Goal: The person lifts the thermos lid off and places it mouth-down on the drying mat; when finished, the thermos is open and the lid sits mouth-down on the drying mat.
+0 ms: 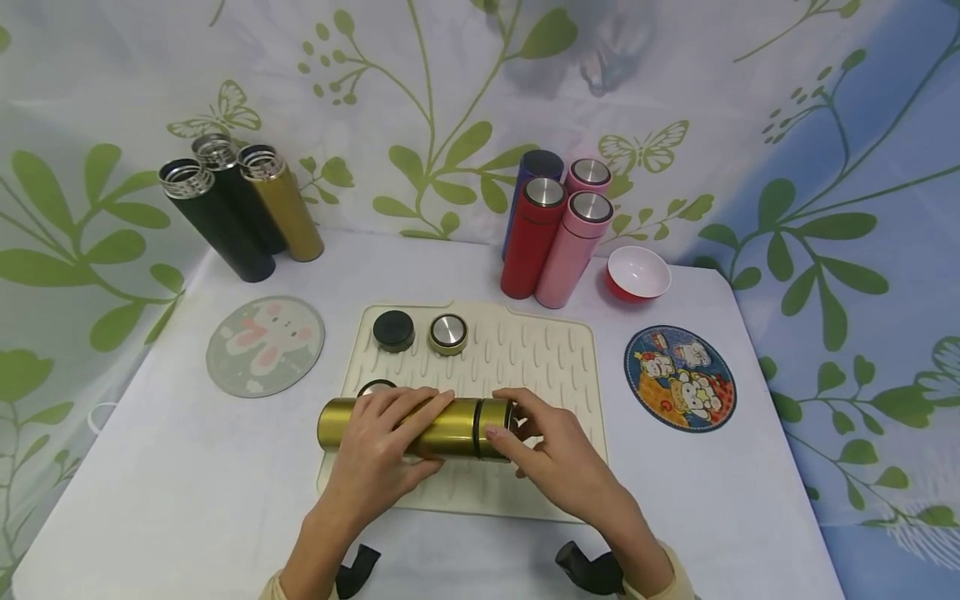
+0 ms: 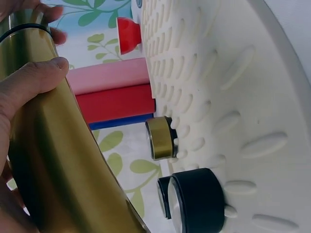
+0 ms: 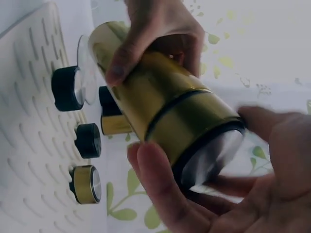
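Note:
A gold bottle with its lid on lies sideways above the cream mat. My left hand grips its body, fingers over the top and thumb below. At the lid end, my right hand pinches the gold lid between thumb and fingers. The right wrist view shows the lid's silver top and a dark ring where it meets the body. On the mat stand a black lid and a gold lid; another dark lid is partly hidden behind the bottle in the head view.
Three lidless bottles, two dark and one gold, lean at the back left. Blue, red and pink bottles stand at the back, beside a red bowl. Round mats lie left and right of the cream mat.

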Demonstrator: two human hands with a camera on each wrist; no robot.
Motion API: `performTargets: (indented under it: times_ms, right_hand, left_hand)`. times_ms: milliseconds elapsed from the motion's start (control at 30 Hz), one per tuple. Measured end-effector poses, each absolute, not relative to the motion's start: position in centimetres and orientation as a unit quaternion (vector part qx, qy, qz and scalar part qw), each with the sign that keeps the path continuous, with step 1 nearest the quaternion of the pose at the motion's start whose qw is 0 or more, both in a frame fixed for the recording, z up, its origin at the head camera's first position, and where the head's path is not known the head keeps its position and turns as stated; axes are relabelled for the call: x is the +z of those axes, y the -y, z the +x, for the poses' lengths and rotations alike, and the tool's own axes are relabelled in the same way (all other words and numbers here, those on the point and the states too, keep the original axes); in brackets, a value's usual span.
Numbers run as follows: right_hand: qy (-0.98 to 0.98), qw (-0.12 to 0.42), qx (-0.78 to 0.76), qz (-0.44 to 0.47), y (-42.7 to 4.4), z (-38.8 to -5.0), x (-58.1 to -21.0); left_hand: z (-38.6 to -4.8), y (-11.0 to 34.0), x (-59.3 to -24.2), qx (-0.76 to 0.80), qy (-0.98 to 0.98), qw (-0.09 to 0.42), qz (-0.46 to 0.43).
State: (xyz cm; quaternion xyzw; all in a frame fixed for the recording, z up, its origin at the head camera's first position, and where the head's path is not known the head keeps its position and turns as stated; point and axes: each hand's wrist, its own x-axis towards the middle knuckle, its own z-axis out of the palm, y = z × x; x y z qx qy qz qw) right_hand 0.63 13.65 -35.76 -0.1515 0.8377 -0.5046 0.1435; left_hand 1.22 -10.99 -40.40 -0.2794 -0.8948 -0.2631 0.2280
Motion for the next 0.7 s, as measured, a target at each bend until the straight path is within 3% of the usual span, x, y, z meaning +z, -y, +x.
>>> performTargets:
  times_ms: [200,333,433,700]
  right_hand:
    - [-0.831,0.038,-0.474,-0.287,-13.82,0.82,-35.89]
    - [-0.830,-0.006,-0.466,-0.308,-13.63,0.87,-35.89]
    - [-0.835,0.009,-0.480,-0.267,-13.61,0.89,-35.98]
    - [-0.834,0.121,-0.519,-0.144,-13.54,0.79,-35.93]
  left_hand:
    - [1.25,11.09,-40.46,-0.273,0.890,0.237,-0.279]
    - [1.25,11.00,-40.41,-0.273,0.889,0.240,-0.277]
    - [1.23,10.94,-40.46,-0.272,0.890,0.240,-0.275]
    - [1.29,10.83,-40.68,-0.270,0.894,0.231,-0.273]
